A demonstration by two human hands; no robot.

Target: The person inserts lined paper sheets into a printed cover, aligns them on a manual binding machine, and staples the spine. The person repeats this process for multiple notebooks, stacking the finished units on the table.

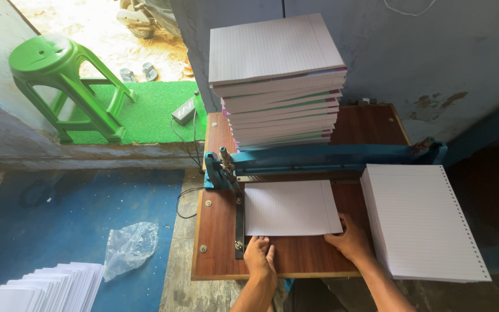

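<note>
This was a small bookbinding or paper-working workshop. A wooden worktop (272, 263) carried a blue punching press (319, 157) across its middle, with a tall stack of bound ruled notebooks (278, 81) at twelve o'clock and a pile of perforated ruled sheets (425, 222) at three o'clock. Rough blue walls (434, 52) stood behind.

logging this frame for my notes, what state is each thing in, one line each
left hand: flat on the wooden board, fingertips at the near edge of the lined sheets
right hand: pressing the sheets' near right corner
lined sheets: lying flat, far edge under the blue punching bar
stack of notebooks: piled high, slightly uneven
punched paper stack: flat, holes along right edge
plastic bag: crumpled on floor
green stool: upright
</note>
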